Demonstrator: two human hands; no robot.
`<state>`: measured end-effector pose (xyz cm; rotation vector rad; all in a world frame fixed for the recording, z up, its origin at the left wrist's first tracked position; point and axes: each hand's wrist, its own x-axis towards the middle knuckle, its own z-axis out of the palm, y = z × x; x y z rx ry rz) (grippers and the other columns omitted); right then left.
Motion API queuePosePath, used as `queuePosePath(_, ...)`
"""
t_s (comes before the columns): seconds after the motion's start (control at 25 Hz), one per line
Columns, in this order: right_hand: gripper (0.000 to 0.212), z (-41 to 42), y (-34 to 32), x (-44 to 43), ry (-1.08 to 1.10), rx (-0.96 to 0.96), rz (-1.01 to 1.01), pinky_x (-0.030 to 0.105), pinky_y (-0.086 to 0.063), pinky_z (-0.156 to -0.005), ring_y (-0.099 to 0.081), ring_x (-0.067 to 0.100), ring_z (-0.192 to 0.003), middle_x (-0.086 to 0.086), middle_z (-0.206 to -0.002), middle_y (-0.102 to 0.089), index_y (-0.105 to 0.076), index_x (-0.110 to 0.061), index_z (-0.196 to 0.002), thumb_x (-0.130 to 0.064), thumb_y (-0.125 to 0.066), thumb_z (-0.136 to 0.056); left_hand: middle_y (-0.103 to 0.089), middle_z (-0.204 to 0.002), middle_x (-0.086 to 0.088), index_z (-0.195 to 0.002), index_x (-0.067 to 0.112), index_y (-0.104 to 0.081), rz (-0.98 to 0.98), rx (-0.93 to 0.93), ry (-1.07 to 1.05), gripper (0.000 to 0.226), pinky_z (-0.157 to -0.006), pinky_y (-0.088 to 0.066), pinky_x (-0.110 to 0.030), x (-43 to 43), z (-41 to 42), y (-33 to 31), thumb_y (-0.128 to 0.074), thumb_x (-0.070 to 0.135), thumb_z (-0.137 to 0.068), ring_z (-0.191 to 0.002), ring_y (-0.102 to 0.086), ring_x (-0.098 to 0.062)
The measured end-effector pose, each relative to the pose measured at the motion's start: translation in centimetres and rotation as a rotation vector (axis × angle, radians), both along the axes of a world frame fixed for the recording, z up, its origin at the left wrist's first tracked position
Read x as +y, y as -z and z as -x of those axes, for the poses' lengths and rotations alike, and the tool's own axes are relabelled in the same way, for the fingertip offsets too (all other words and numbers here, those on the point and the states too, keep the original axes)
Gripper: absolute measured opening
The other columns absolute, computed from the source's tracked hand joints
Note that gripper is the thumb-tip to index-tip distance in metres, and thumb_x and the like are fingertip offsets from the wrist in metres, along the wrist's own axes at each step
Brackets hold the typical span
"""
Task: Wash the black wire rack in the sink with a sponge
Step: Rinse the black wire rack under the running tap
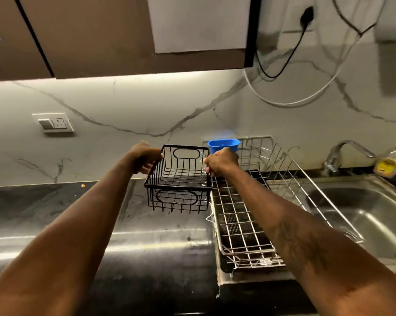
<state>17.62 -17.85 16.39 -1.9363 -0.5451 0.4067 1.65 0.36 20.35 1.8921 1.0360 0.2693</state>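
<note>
Marble-patterned wall at far left, fitted with a switch-and-socket plate (53, 123) above a dark, glossy bench (44, 206). Next along, left hand (144, 159) closed on the left rim of the black wire rack (178, 179), fingers (149, 168) curled round the top wire. Rack apparently lifted clear of the bench, roughly level, just left of the steel dish drainer (245, 224) and well short of the sink (363, 215). Right hand (221, 161) gripping the opposite rim, fingers (209, 171) wrapped round the wire, fingertips largely hidden behind the knuckles. Blue plastic cup (223, 144) hung at the drainer's far corner, directly behind the right hand. Further right, steel sink with tap (347, 151) at its back edge and a yellow-labelled bottle (387, 166) beside it. No sponge seen anywhere in view. Step in hand, as judged: carrying the rack across to the sink; washing not yet begun. Recommended: two-handed hold on the rims for the whole carry; enough height to pass over the drainer's raised side wires; wide berth for the blue cup; rack kept level to stop its feet snagging the drainer grid. Lower into the basin under the spout, not dropped, one hand freed only once the rack sits steady. Locate a sponge before wetting.
</note>
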Motion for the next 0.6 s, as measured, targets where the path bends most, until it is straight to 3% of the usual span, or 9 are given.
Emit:
queuePosePath(0.24, 0.016, -6.4, -1.8, -10.8, 0.075, -0.038, -0.031, 0.02, -0.051, -0.041, -0.064, 0.009, -0.043, 0.008, -0.064, -0.073, -0.073, 0.002, -0.09, -0.013, -0.074, -0.084, -0.051, -0.07, -0.011, -0.091, -0.001, -0.063, 0.01, -0.051, -0.001, 0.012, -0.044, -0.043, -0.022, -10.8, -6.9, -0.9, -0.06, 0.009, -0.095, -0.045, -0.05, -0.016)
queuePosePath(0.44, 0.018, -13.4, -1.8, -22.2, 0.176, -0.012, -0.048, 0.016, -0.043, -0.038, -0.064, 0.007, -0.043, 0.005, -0.063, -0.072, -0.074, -0.001, -0.093, -0.014, -0.072, -0.081, -0.055, -0.066, -0.013, -0.098, -0.001, -0.056, -0.043, -0.05, -0.026, 0.012, -0.042, -0.044, -0.022, -22.4, -15.0, -2.0, -0.06, 0.0, -0.086, -0.04, -0.049, -0.017)
queuePosePath(0.52, 0.012, -16.7, -1.9, -26.9, 0.238, -0.005, -0.053, 0.017, -0.044, -0.038, -0.068, 0.01, -0.051, 0.004, -0.064, -0.072, -0.074, -0.004, -0.083, -0.015, -0.071, -0.08, -0.055, -0.065, -0.014, -0.095, 0.001, -0.057, -0.054, -0.075, -0.022, 0.019, -0.049, -0.044, -0.025, -27.0, -18.9, -1.8, -0.063, 0.002, -0.077, -0.042, -0.049, -0.018)
queuePosePath(0.6, 0.011, -20.0, -1.8, -31.2, 0.31, 0.025, -0.056, 0.015, -0.043, -0.037, -0.066, 0.01, -0.052, 0.003, -0.068, -0.071, -0.072, -0.005, -0.085, -0.016, -0.072, -0.083, -0.054, -0.06, -0.011, -0.087, 0.004, -0.058, -0.065, -0.091, -0.005, 0.014, -0.047, -0.043, -0.022, -31.5, -22.9, -1.8, -0.063, 0.005, -0.074, -0.04, -0.048, -0.017)
